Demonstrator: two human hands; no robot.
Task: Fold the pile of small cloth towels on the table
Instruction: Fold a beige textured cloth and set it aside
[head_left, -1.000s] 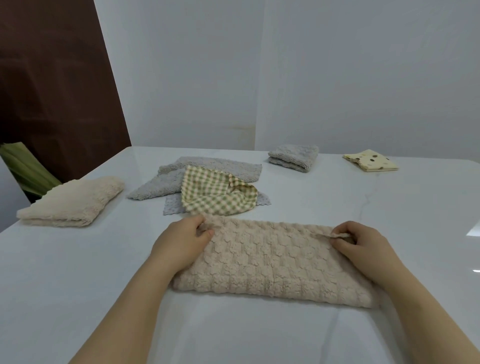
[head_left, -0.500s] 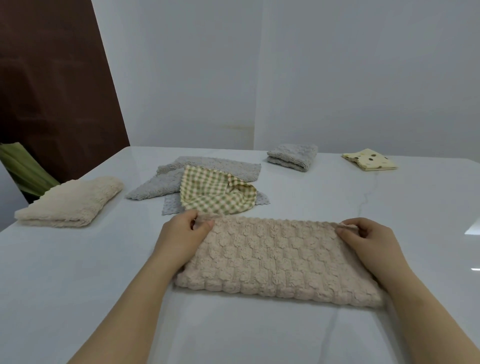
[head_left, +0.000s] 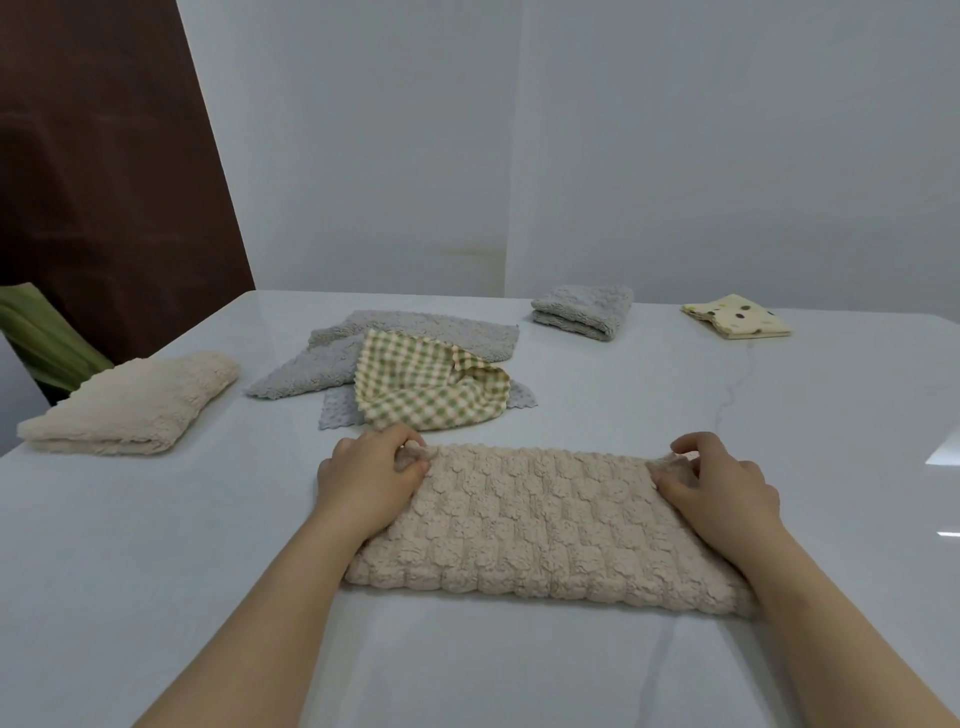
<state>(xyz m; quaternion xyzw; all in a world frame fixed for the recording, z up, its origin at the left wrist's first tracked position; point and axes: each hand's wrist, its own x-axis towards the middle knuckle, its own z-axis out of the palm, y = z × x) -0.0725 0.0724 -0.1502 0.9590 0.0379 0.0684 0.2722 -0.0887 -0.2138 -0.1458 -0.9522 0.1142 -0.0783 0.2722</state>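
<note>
A beige textured towel (head_left: 540, 525) lies folded in half into a long strip on the white table (head_left: 156, 545) in front of me. My left hand (head_left: 371, 480) pinches its far left corner, and my right hand (head_left: 719, 483) pinches its far right corner. Both far corners sit flat on the table. Behind it lies the unfolded pile: a green checked cloth (head_left: 431, 387) crumpled on top of flat grey towels (head_left: 332, 358).
A folded cream towel (head_left: 130, 405) sits at the left table edge. A folded grey towel (head_left: 584, 310) and a folded yellow spotted cloth (head_left: 737, 316) rest at the back near the wall. A green object (head_left: 36, 332) shows beyond the left edge.
Both hands carried the top layer's edge away from me to the far edge, so the strip now lies even. The rest of the towels stayed put.
</note>
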